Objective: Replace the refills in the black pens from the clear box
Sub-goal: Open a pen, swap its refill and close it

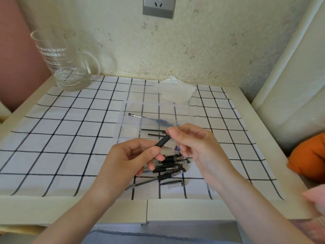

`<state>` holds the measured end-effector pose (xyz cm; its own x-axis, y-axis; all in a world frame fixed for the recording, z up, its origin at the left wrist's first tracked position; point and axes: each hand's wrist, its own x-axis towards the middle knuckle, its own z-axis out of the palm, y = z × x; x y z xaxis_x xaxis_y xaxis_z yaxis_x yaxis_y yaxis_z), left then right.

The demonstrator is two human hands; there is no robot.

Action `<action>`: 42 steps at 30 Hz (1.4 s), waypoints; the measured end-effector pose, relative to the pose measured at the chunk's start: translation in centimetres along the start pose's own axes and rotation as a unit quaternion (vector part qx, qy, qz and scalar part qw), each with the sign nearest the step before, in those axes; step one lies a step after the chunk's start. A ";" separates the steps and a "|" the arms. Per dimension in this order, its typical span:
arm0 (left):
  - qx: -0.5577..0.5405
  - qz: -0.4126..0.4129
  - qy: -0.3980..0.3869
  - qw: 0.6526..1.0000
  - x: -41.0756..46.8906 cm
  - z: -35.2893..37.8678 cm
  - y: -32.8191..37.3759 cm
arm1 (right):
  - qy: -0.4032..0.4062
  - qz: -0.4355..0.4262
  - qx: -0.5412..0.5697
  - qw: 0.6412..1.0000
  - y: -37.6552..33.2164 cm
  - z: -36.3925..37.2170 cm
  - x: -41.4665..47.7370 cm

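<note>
My left hand [133, 157] grips the lower end of a black pen [162, 142], which tilts up to the right. The fingertips of my right hand [193, 143] pinch its upper end, where a small metal tip shows. Behind the hands lies the clear box [154, 110] on the checked cloth; in it are a refill with a metal tip [136, 115] and two thin black refills [154, 132]. A pile of several black pens [168, 166] lies under my hands, partly hidden by them.
A glass water jug [65, 66] stands at the back left. A crumpled white tissue [175, 91] lies behind the box. An orange cushion [309, 159] sits past the table's right edge. A wall socket [159, 7] is above.
</note>
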<state>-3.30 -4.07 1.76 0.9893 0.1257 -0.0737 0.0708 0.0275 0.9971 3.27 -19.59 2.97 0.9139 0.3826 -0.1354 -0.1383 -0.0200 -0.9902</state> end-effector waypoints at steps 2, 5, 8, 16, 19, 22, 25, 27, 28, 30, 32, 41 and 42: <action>0.013 0.012 0.017 1.000 -0.2 0.1 -0.2 | 0.021 0.011 0.010 1.000 0.1 0.3 0.0; 0.047 0.035 0.040 0.997 -0.3 0.3 -0.4 | 0.042 0.025 0.024 0.999 0.2 0.7 -0.3; 0.068 0.041 0.051 0.996 -0.3 0.2 -0.5 | 0.057 0.031 0.035 0.997 0.3 0.9 -0.6; -0.027 -0.052 -0.028 0.998 -0.3 0.6 0.2 | 0.003 0.027 0.108 0.994 0.4 0.7 -0.4; -0.050 -0.071 -0.065 0.994 -0.4 0.4 0.4 | -0.016 0.031 0.131 0.991 0.4 0.8 -0.3; -0.023 -0.062 -0.061 0.996 -0.4 0.4 0.5 | -0.009 0.041 0.131 0.991 0.5 0.7 -0.1; 0.007 -0.032 -0.034 0.999 -0.3 0.2 0.4 | -0.007 0.051 0.136 0.989 0.7 0.8 -0.1; 0.012 -0.018 -0.015 1.000 -0.3 0.2 0.2 | 0.004 0.041 0.093 0.995 0.6 0.8 -0.2; 0.010 -0.014 -0.001 1.000 -0.2 0.2 0.1 | 0.010 0.023 0.043 0.999 0.5 0.6 -0.2; 0.002 -0.012 0.036 0.999 0.1 -0.1 -0.1 | 0.007 -0.038 -0.099 0.994 0.1 0.0 -0.2; 0.000 -0.009 0.066 0.998 0.4 -0.6 -0.2 | -0.052 -0.063 -0.268 0.960 -0.3 -0.7 -0.3; 0.039 -0.002 0.055 0.998 0.2 -0.6 -0.4 | -0.238 -0.047 -0.565 0.789 -0.1 -2.1 -1.4; 0.040 -0.003 0.054 0.998 0.3 -0.6 -0.4 | -0.240 -0.055 -0.579 0.777 0.0 -2.0 -1.4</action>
<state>-3.14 -3.48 1.37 0.9697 0.2316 -0.0773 0.0914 -0.0509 0.9945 2.75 -22.01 3.06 0.6095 0.7363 -0.2940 0.6210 -0.6738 -0.4004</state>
